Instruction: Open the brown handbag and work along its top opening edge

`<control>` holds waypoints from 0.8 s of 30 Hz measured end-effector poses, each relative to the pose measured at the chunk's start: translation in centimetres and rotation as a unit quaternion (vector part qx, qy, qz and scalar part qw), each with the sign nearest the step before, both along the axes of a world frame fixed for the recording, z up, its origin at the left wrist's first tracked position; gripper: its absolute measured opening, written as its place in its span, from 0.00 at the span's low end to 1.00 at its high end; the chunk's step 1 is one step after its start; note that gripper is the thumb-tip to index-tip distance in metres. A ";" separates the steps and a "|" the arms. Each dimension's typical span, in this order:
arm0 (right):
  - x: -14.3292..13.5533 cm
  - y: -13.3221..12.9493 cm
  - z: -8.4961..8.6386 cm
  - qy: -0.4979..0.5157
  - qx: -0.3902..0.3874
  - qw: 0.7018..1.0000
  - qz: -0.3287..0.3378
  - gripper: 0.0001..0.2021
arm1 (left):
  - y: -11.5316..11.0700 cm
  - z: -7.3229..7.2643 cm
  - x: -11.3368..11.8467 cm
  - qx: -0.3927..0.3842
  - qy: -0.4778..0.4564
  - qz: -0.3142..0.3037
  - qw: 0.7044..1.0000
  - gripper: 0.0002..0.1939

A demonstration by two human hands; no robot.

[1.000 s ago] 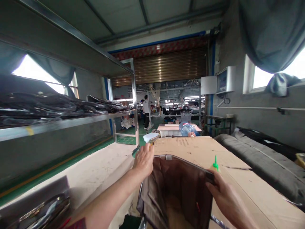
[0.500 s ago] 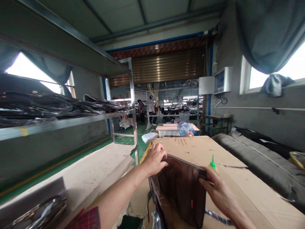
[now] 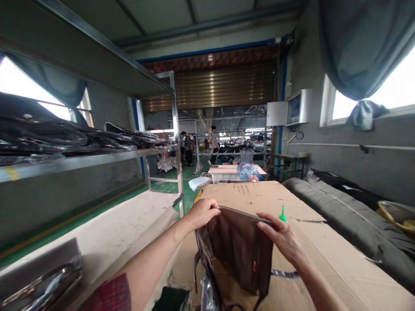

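Two hands grip the brown bag (image 3: 241, 250) by its top edge, upright over the cardboard-covered table (image 3: 327, 259), left hand (image 3: 202, 212) and right hand (image 3: 281, 235) fingers curled closed; risk: knocking the green-capped glue bottle (image 3: 282, 214) just beside the right hand.

Left hand (image 3: 202, 212) and right hand (image 3: 281, 235) pinched shut (arms outstretched)

I see a dark brown bag (image 3: 241, 250) with a small red tag (image 3: 254, 268), on tan cardboard (image 3: 259, 196) covering the desk. A green nozzle cap (image 3: 282, 213) stands behind it. My sleeve (image 3: 108, 296) is red plaid. The floor (image 3: 162, 186) is green with a yellow line.
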State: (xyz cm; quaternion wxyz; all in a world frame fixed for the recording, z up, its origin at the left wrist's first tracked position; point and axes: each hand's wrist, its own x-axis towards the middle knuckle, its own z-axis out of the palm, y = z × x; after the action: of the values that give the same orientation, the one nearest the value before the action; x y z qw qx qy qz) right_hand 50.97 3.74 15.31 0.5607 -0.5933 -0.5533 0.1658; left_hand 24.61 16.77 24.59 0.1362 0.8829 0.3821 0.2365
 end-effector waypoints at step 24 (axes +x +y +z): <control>-1.1 3.9 6.3 -0.196 -0.117 0.974 -0.011 0.10 | -0.5 0.2 0.8 0.052 0.007 0.048 0.997 0.07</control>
State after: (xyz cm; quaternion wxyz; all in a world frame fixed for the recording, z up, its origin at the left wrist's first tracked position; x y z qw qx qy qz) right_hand 49.91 7.63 21.56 0.3703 -0.6817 -0.6225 0.1034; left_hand 25.45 16.31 24.79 0.0759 0.8711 0.4118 0.2564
